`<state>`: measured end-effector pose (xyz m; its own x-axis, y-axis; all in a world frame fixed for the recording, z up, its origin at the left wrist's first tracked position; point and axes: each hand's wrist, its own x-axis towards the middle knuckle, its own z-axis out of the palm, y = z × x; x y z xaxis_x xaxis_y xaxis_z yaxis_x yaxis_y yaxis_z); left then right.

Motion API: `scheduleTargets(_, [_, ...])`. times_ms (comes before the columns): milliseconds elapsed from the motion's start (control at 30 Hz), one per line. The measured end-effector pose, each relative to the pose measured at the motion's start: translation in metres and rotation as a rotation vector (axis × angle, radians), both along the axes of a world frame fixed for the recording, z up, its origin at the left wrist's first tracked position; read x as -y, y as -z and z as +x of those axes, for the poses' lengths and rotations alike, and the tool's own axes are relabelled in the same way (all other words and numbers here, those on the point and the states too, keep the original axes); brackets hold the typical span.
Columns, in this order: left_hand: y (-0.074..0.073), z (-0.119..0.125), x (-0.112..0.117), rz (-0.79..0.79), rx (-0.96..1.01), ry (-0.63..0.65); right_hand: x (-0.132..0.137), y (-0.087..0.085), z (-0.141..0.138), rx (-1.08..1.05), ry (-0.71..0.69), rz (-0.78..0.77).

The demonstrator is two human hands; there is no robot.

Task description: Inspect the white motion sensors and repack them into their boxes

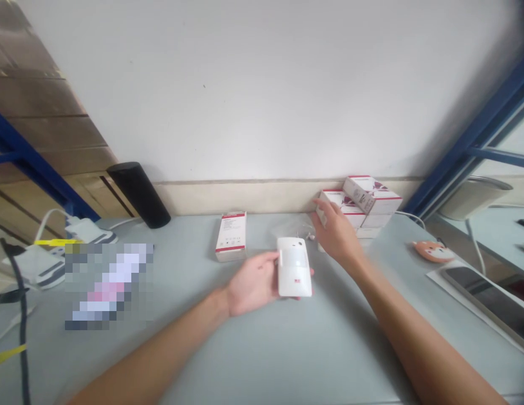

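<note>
My left hand (252,284) grips a white plastic sensor unit (293,266) with a ribbed window and a small red mark, held just above the grey table (287,349). My right hand (335,230) reaches to the back right and touches a pile of white and red cartons (363,205) against the wall; its fingers are curled at the lowest carton's left end. A small clear bag with thin parts (301,229) lies between the sensor and the pile.
One more white and red carton (231,235) lies flat at the back centre. A black cylinder (139,194) leans at the back left near white adapters and cables (50,253). An orange fox-shaped item (433,251) and a dark tablet (485,295) lie at the right.
</note>
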<state>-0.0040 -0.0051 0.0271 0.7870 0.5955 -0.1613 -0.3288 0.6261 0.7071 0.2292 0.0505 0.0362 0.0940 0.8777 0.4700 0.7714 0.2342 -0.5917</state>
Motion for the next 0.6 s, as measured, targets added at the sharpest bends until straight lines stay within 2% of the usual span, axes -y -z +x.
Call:
scheduleTargets(67, [-0.001,0.004,0.004,0.02,-0.058,-0.035,0.005,-0.008,-0.002,-0.065,-0.062,0.04])
scheduleTargets(133, [-0.002,0.006,0.006,0.032,-0.084,-0.083,0.01,-0.016,-0.007,-0.178,-0.135,-0.015])
scheduleTargets(267, [-0.006,0.007,0.007,0.017,-0.039,-0.156,0.02,-0.024,-0.017,-0.406,-0.307,-0.357])
scheduleTargets(333, [-0.007,0.006,0.006,0.012,-0.009,-0.176,0.022,-0.021,-0.021,-0.537,-0.434,-0.524])
scheduleTargets(400, [-0.006,0.005,0.005,0.012,0.004,-0.192,0.022,-0.016,-0.023,-0.652,-0.515,-0.606])
scheduleTargets(500, [-0.002,0.005,0.003,0.033,-0.029,-0.222,0.022,-0.013,-0.025,-0.674,-0.509,-0.597])
scheduleTargets(600, [0.003,0.004,0.001,0.099,-0.102,-0.218,0.022,-0.02,-0.022,-0.61,-0.36,-0.494])
